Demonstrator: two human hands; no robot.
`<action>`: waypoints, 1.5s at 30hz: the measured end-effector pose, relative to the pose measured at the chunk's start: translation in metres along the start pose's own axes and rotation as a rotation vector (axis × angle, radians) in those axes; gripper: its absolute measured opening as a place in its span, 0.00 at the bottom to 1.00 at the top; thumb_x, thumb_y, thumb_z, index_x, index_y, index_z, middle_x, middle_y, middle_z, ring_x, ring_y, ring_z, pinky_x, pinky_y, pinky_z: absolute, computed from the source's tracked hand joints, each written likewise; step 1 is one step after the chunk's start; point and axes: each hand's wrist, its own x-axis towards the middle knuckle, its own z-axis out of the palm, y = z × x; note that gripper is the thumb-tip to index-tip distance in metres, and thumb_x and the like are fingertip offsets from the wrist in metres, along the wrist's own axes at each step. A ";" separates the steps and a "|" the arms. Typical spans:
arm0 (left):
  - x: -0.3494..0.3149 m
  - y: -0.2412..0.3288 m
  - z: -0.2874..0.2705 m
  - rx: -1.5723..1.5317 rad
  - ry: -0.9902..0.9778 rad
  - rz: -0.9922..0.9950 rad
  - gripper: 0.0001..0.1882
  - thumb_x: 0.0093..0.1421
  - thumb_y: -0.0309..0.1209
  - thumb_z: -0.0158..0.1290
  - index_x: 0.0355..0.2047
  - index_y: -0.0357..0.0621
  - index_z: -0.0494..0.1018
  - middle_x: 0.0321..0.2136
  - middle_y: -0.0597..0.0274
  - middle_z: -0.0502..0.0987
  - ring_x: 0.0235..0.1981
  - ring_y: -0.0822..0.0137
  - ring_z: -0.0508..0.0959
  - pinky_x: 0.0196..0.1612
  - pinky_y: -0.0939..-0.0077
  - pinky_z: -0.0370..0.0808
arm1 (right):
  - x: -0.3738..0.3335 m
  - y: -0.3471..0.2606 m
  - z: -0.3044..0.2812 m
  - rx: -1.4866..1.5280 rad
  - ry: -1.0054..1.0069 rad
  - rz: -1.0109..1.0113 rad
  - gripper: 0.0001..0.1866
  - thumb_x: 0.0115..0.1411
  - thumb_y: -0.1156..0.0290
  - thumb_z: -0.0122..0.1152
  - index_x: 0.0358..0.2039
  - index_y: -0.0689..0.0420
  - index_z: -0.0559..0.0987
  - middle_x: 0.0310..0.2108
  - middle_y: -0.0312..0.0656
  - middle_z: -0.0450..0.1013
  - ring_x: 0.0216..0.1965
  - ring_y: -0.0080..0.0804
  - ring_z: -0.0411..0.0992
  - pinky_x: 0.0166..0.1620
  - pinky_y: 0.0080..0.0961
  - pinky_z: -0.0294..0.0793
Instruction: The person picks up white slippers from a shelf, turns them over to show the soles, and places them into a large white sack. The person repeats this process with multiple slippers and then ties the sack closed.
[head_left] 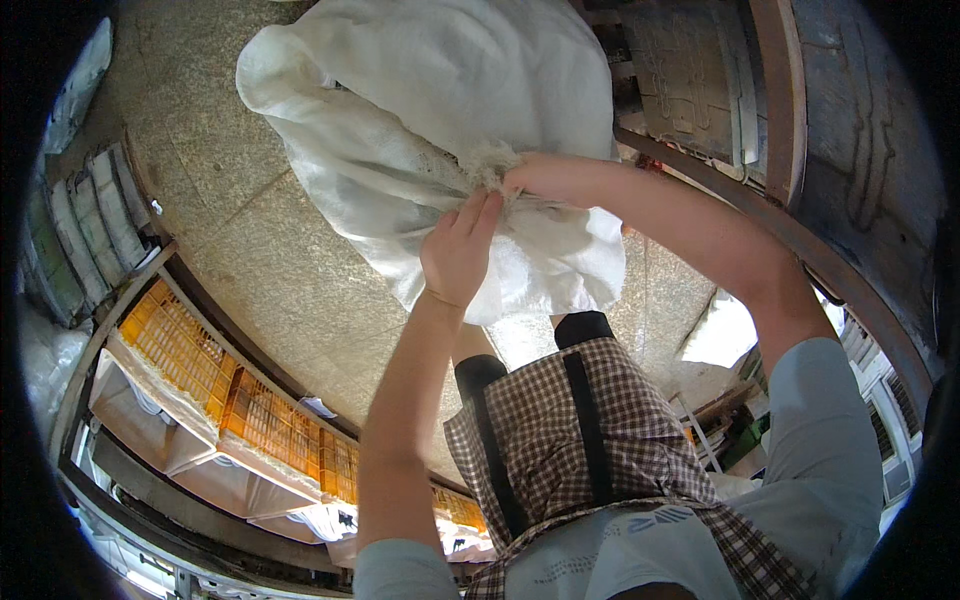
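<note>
A large white woven sack (460, 80) bulges in front of me, above the floor by my legs. Its cloth is drawn together in folds, and a loose frayed tuft (487, 165) sticks out at the gather. My right hand (540, 178) reaches in from the right and is closed on the gathered cloth beside the tuft. Just below and left of it, my left hand (458, 248) presses its fingers together against the gather, seemingly pinching the cloth; its thumb is hidden. The lower edge of the sack hangs down near my knees.
Yellow-orange slatted crates (180, 325) stand in a metal frame at the left. Stacked grey-green slabs (95, 235) lie at the far left. Dark metal panels with a rusty beam (780, 90) rise close on the right. A white bag (722, 332) lies on the speckled floor (290, 270).
</note>
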 end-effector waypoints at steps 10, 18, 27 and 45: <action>0.056 -0.021 -0.032 -1.158 -1.194 -0.654 0.13 0.48 0.32 0.53 0.35 0.42 0.75 0.30 0.60 0.77 0.28 0.69 0.76 0.29 0.72 0.73 | -0.034 0.022 0.018 -1.004 0.488 -0.580 0.32 0.43 0.70 0.62 0.53 0.53 0.66 0.30 0.43 0.73 0.36 0.43 0.71 0.46 0.34 0.65; 0.059 -0.029 -0.008 -1.303 -1.227 -1.031 0.31 0.54 0.47 0.55 0.51 0.36 0.65 0.45 0.55 0.72 0.42 0.68 0.74 0.42 0.76 0.73 | -0.071 0.072 0.078 -0.096 0.550 -0.489 0.19 0.51 0.63 0.62 0.37 0.64 0.72 0.33 0.49 0.70 0.36 0.39 0.70 0.42 0.36 0.69; 0.059 -0.014 -0.017 -0.957 -1.118 -0.541 0.30 0.56 0.48 0.54 0.49 0.37 0.66 0.35 0.60 0.74 0.37 0.71 0.72 0.41 0.78 0.68 | -0.059 0.048 0.078 0.511 0.493 0.050 0.12 0.55 0.69 0.50 0.27 0.69 0.71 0.24 0.52 0.70 0.28 0.36 0.71 0.32 0.31 0.69; 0.059 -0.002 -0.051 -0.567 -0.337 0.040 0.15 0.56 0.40 0.54 0.35 0.42 0.70 0.25 0.54 0.74 0.27 0.56 0.75 0.30 0.71 0.72 | -0.098 0.001 0.020 0.099 0.321 -0.124 0.14 0.54 0.69 0.46 0.36 0.64 0.75 0.30 0.52 0.73 0.35 0.43 0.73 0.38 0.35 0.69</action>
